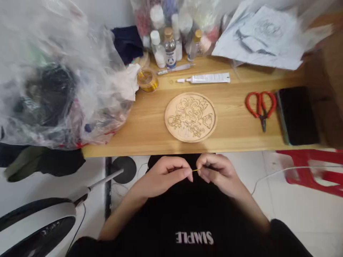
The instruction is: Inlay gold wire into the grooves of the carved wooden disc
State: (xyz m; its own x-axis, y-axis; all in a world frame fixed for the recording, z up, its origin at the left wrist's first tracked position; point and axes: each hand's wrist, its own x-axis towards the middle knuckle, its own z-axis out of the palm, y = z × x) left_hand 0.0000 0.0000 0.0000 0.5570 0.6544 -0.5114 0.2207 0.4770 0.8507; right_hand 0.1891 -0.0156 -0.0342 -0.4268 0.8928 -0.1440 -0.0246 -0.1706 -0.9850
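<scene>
The left hand [168, 175] has its fingers closed together on one end of a thin yellow wire [195, 170]; the wire is in front of the tabletop [144, 134], between both hands; the right hand [218, 173] has its fingers clamped on the other end; the round carved board [190, 117] lies on the tabletop beyond them.

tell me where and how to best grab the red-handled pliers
Grip the two red handles, probably with the right hand coming down from above and slightly left. The pliers lie flat with their handle loops spread at the far end, the dark metal nose points back toward the person, and the black phone crowds the right side.
</scene>
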